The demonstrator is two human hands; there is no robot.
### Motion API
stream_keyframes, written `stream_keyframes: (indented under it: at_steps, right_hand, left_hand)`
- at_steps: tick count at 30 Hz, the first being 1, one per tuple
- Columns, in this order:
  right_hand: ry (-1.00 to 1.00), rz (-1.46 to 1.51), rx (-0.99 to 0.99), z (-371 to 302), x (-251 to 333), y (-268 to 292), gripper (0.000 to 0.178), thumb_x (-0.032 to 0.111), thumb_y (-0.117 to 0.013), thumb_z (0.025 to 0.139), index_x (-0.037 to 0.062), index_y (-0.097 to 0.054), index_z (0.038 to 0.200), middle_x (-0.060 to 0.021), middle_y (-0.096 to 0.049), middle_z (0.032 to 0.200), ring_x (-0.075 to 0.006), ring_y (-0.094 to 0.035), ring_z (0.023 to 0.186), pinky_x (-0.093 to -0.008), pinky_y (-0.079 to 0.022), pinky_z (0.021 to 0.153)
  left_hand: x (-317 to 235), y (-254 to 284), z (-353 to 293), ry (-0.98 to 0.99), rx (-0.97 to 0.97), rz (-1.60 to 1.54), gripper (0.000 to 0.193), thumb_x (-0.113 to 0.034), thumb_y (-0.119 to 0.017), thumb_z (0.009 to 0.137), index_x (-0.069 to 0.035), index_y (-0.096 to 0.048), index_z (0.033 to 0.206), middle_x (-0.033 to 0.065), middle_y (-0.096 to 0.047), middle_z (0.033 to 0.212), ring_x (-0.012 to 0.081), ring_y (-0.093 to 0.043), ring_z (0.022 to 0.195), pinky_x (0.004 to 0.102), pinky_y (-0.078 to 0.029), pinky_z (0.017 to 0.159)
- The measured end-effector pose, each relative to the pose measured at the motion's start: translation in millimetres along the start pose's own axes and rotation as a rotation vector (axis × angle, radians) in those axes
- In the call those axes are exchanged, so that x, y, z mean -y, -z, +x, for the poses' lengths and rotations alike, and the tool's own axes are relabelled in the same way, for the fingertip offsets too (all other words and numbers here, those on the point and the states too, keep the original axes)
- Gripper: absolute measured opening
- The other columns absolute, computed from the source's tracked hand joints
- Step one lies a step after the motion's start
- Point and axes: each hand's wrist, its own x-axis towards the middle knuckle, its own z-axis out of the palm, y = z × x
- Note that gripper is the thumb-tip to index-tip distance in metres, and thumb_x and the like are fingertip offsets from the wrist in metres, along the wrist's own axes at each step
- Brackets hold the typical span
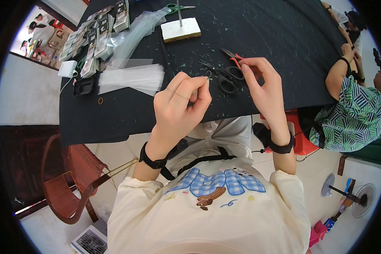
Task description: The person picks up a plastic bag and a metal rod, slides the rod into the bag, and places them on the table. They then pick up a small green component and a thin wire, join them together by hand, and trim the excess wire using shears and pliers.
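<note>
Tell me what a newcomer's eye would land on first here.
First, the bare left hand, mid-picture over the black cloth-covered table, pinching a tiny thin loop, and the bare right hand holding a red-handled metal tool. Between them lie black-handled scissors; farther up stands a white rectangular block with an upright metal rod.

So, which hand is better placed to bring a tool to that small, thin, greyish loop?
Probably the right hand: it holds a red-handled, pointed metal tool, while the left hand pinches the loop.
</note>
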Motion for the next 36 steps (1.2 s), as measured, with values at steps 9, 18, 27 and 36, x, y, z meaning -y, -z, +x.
stream_keyframes:
  at_steps: [9, 18, 27, 36]
  right_hand:
    - [0.150, -0.313, -0.004, -16.1, -29.3, -16.7, 0.020, 0.007, -0.059, 0.076, -0.0015, -0.057, 0.094, -0.0143, -0.056, 0.094, -0.0290, -0.051, 0.090, -0.0354, -0.041, 0.078]
    - [0.186, -0.689, 0.192, -15.3, -20.0, -39.6, 0.038, 0.011, -0.062, 0.073, 0.0024, -0.050, 0.109, -0.0106, -0.055, 0.094, -0.0243, -0.052, 0.091, -0.0377, -0.036, 0.085]
    - [0.036, 0.218, 0.026, -22.0, 6.6, -19.0, 0.043, -0.001, -0.059, 0.068, 0.0008, -0.045, 0.109, -0.0044, -0.051, 0.081, -0.0104, -0.051, 0.072, -0.0238, -0.040, 0.067]
    - [0.058, 0.315, 0.157, -35.8, 21.0, -30.3, 0.071, 0.014, -0.073, 0.060, -0.0003, -0.032, 0.116, -0.0103, -0.041, 0.102, -0.0181, -0.045, 0.089, -0.0292, -0.040, 0.072]
  left_hand:
    - [17.0, -13.1, -19.6, 0.242, -0.090, -0.105, 0.010, 0.008, -0.061, 0.071, 0.000, -0.058, 0.077, -0.0017, -0.042, 0.057, 0.0006, -0.034, 0.046, 0.0160, -0.026, 0.040]
    - [22.0, -8.4, -16.1, 0.246, -0.122, -0.080, 0.009, 0.007, -0.061, 0.072, 0.000, -0.059, 0.077, -0.0011, -0.042, 0.057, 0.0016, -0.034, 0.047, 0.0164, -0.026, 0.040]
    - [16.5, 2.5, 1.3, 0.334, -0.139, -0.109, 0.011, 0.006, -0.062, 0.070, -0.003, -0.057, 0.074, 0.0011, -0.044, 0.055, 0.0066, -0.040, 0.043, 0.0207, -0.032, 0.039]
    - [0.4, -2.2, 14.6, 0.258, -0.145, -0.097, 0.012, 0.008, -0.061, 0.067, -0.002, -0.056, 0.073, 0.0009, -0.042, 0.055, 0.0067, -0.039, 0.043, 0.0206, -0.031, 0.038]
